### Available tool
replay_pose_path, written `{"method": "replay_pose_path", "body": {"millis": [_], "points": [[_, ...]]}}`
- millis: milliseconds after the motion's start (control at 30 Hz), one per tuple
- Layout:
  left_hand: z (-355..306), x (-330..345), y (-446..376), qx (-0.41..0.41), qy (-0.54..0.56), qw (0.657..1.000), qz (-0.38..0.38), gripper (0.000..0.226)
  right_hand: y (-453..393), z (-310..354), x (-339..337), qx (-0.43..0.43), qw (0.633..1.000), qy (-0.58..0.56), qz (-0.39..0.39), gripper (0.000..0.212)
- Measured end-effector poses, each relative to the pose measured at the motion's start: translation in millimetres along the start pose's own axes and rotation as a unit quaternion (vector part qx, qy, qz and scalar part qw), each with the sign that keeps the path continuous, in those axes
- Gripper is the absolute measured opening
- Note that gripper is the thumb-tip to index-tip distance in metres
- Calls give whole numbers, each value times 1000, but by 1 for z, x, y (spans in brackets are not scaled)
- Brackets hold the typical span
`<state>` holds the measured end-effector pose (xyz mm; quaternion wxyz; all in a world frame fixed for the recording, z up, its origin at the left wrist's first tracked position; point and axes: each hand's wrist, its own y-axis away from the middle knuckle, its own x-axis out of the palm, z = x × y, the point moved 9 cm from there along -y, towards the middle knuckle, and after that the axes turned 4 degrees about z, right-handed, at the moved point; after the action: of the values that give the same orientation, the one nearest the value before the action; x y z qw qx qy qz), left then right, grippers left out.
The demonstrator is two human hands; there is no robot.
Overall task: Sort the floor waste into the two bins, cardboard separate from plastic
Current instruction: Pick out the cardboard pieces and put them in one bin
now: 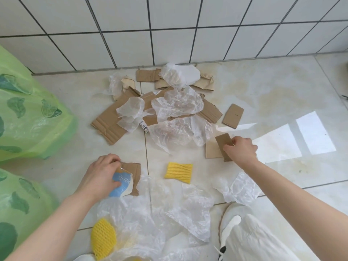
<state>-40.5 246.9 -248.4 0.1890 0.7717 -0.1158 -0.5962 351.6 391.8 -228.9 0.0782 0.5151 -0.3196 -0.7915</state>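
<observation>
1. The right hand pinched a small brown cardboard strip, its lower end hidden.
2. The left hand gripped a blue-printed torn card piece; its fingers covered part.
3. Green-bagged bins were cut off at left.
4. Clear plastic film hid cardboard on the floor.

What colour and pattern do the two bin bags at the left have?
Both bin bags are translucent light green with darker green leaf prints, seen in the head view.
</observation>
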Motion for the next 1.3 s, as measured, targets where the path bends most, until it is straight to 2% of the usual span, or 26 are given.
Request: {"method": "replay_pose_path", "body": {"millis": [167,267,400,533,700,833,900,1100,1300], "points": [[5,-3,-2,-40,-6,999,9,35,-8,-17,10,42,995,-89,18,48],[14,-1,1,-79,5,997,19,41,-14,-21,13,50,990,-129,28,62],[16,-6,5,-89,19,996,9,41,-25,-15,13,36,990,-128,42,48],[13,-10,5,-91,30,995,12,38,-17,-8,12,26,982,-176,67,20],[23,-23,4,-114,123,985,-30,28,-13,-9,16,17,971,-224,83,21],[22,-31,4,-130,196,971,-50,40,-5,-8,15,14,942,-320,101,14],[25,-34,4,-155,244,955,-66,38,-4,-8,12,8,930,-355,92,21],[35,-61,-1,-186,342,910,-141,38,-11,-11,-13,2,928,-373,26,47],[49,-71,-13,-215,406,870,-180,28,-19,8,-34,-32,904,-426,4,20]]}}
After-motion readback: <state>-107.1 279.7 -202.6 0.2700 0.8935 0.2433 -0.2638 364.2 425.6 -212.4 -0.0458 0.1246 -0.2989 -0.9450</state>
